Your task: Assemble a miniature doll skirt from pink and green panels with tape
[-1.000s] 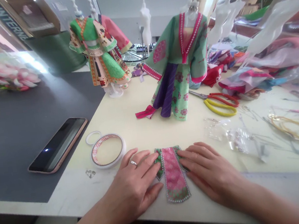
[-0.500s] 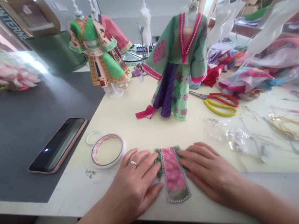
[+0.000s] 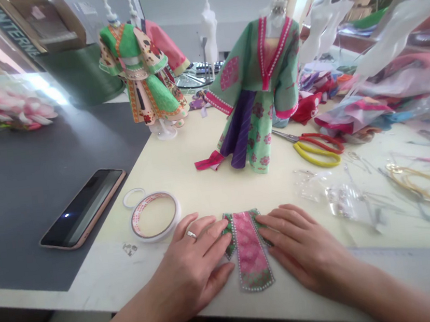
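A small pink and green fabric piece [image 3: 251,245] edged with beads lies flat on the table near its front edge. It has a long pink middle panel and a shorter green panel on each side. My left hand [image 3: 200,262], with a ring on one finger, lies flat with its fingertips on the left green panel. From the other side, my right hand [image 3: 299,244] rests its stretched fingertips on the right green panel. Neither hand grips anything; both are open. Parts of the green panels are hidden beneath the fingers.
Rolls of tape [image 3: 155,215] and a phone [image 3: 83,208] lie at left. Behind stand a dress form in a green robe [image 3: 254,93] and another in a green and orange outfit [image 3: 139,71]. Scissors [image 3: 315,148], small plastic bags [image 3: 343,200] and a fabric heap [image 3: 354,112] lie at right.
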`<action>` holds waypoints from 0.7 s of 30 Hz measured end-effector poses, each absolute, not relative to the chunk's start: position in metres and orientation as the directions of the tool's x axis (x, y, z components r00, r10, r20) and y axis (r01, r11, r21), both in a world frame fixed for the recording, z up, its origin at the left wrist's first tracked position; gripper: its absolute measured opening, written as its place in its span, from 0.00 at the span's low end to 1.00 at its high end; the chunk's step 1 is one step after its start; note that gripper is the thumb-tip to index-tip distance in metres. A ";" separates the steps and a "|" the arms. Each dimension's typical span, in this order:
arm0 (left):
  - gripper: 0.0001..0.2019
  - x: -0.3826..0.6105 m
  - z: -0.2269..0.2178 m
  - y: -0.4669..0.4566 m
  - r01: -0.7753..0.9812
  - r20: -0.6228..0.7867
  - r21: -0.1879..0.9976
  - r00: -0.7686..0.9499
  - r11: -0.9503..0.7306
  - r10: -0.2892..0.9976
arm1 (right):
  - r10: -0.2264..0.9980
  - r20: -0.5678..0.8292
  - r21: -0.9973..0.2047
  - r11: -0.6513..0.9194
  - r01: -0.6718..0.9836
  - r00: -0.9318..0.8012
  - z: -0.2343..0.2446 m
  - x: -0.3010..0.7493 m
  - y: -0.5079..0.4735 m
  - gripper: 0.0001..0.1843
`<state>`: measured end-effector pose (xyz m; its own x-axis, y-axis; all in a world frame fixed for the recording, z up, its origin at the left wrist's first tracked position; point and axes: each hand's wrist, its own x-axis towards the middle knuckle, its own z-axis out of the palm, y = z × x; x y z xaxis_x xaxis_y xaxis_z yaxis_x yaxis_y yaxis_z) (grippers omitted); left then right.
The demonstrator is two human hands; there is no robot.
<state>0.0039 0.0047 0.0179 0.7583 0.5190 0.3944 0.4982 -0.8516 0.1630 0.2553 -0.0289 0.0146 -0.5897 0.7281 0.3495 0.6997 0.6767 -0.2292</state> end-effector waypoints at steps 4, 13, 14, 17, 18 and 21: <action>0.13 0.004 0.017 0.004 0.502 0.397 0.159 0.756 -0.850 0.520 | 0.728 0.354 -0.225 0.676 0.702 -0.587 0.015 0.255 -0.029 0.14; 0.13 0.004 0.018 0.005 0.496 0.394 0.163 0.760 -0.853 0.517 | 0.727 0.351 -0.237 0.679 0.695 -0.590 0.015 0.255 -0.030 0.15; 0.13 0.004 0.018 0.005 0.495 0.394 0.164 0.760 -0.853 0.517 | 0.726 0.353 -0.239 0.680 0.693 -0.590 0.016 0.255 -0.030 0.15; 0.13 0.004 0.018 0.004 0.491 0.406 0.169 0.755 -0.855 0.514 | 0.719 0.369 -0.250 0.688 0.682 -0.589 0.018 0.255 -0.030 0.14; 0.13 0.004 0.018 0.004 0.488 0.420 0.172 0.750 -0.856 0.511 | 0.713 0.381 -0.255 0.693 0.674 -0.589 0.019 0.256 -0.030 0.14; 0.13 0.003 0.017 0.001 0.464 0.503 0.182 0.713 -0.867 0.488 | 0.693 0.417 -0.261 0.711 0.653 -0.588 0.019 0.256 -0.031 0.13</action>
<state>0.0035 0.0011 0.0174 0.7132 0.4882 0.5030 0.4644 -0.8666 0.1825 0.2563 -0.0307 0.0191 -0.5878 0.6933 0.4169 0.6531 0.7108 -0.2613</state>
